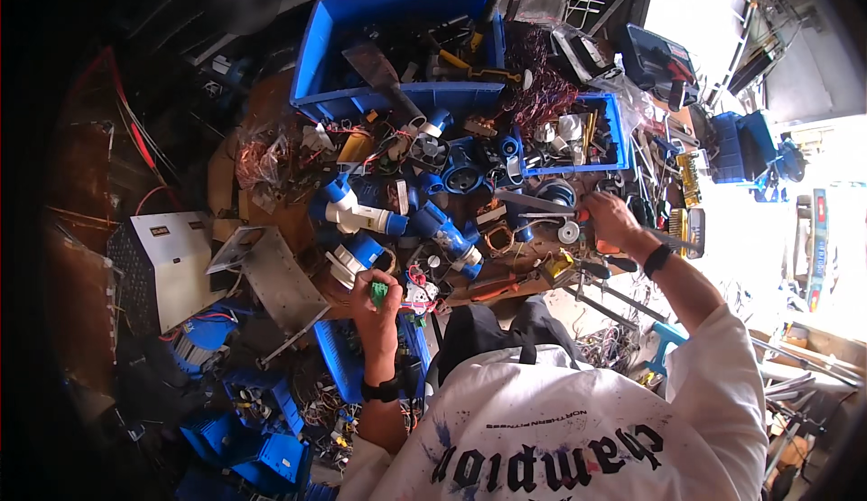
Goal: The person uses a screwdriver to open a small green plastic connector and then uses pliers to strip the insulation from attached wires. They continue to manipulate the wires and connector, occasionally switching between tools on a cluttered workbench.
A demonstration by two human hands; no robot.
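Observation:
My left hand is closed around a small green block, perhaps a connector, above the near left edge of the cluttered workbench. Beside it lies a white and red wired part. Over the right part of the bench, my right hand has its fingers closed on a red-handled tool with a thin metal shaft pointing left; my fingers hide part of the handle. Just left of this hand are a broad metal blade and a round whitish disc.
Blue and white plug fittings crowd the bench's middle. Behind them stand a large blue bin with tools and a smaller blue tray. Orange-handled pliers lie near the front edge. At left are a bent metal panel and a white metal box.

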